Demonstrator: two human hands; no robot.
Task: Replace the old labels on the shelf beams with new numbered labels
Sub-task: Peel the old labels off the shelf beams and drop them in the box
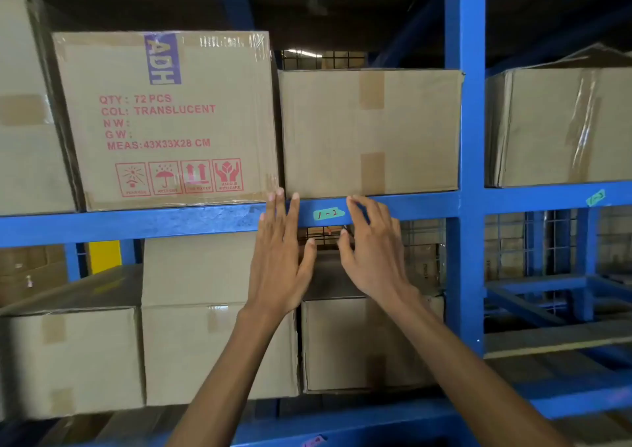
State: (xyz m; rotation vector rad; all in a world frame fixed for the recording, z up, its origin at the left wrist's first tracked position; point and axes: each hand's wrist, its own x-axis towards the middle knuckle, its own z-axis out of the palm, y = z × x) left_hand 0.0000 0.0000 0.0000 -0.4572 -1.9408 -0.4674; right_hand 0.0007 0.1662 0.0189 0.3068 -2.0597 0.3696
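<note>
A green label (pixel 329 213) is sitting on the front face of the blue beam (pixel 136 224), about midway between the two hands and just under the plain box (pixel 369 132). It is a short strip with rough, uneven ends, lying nearly level, and it is showing "1 - 2" handwritten in red. The left hand (pixel 280 268) is lying flat against the beam just left of the label, its fingers straight and close together with their tips reaching the beam's top edge, and its thumb is spreading out below the beam; it is holding nothing. The right hand (pixel 372 258) is resting on the beam just right of the label with its fingers loosely bent and slightly spread, the index tip sitting beside the label's right end; whether it is touching the strip itself is not clear, and it is gripping nothing. A printed box (pixel 164 121) is standing left of the plain one. Past the blue upright (pixel 465 138), a second green label (pixel 595 197) is sticking tilted on the next beam, its writing blurred. A pink scrap (pixel 314 441) is showing at the bottom edge.
</note>
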